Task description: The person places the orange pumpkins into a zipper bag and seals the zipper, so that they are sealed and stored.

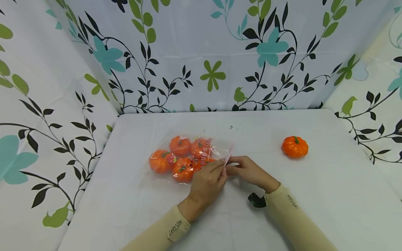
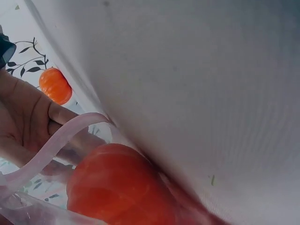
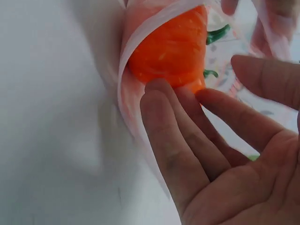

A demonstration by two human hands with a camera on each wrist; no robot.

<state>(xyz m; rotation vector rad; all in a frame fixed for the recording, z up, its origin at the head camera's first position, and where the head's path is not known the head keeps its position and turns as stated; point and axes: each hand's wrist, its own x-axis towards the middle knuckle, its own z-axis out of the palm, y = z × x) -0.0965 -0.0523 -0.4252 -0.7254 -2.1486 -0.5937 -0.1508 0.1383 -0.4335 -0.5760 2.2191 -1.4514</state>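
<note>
White fabric printed with dark sprigs, green leaves and turquoise flowers forms a tall cloth backdrop (image 1: 185, 45), standing beyond both hands and on either side of them. Below the hands spreads a broad table with a plain white covering (image 1: 232, 223).

A clear plastic bag with a pale pink rim and red lettering (image 1: 220, 150) lies on it, reaching left and away from the left hand's grip, its gaping mouth turned toward the right hand. Behind each hand comes a long cream sleeve with dark lettering at the cuff, the left one (image 1: 160, 226) and the right one (image 1: 298, 216).

The left hand (image 1: 205, 181) pinches the bag at its rim. The right hand (image 1: 249, 171) is unclenched, fingers extended at the bag's mouth; whether its fingertips touch what is inside, I cannot tell.

Within the bag, to the left of and beyond the left hand's grip, sit glossy orange ribbed pumpkins (image 1: 183, 169), five showing, one partly hidden by that hand. A loose orange pumpkin with a green stem (image 1: 295, 146) rests on the table, right of and beyond the right hand, well apart from it. Smaller still, a dark block (image 1: 257, 200) sits against the right cuff.
</note>
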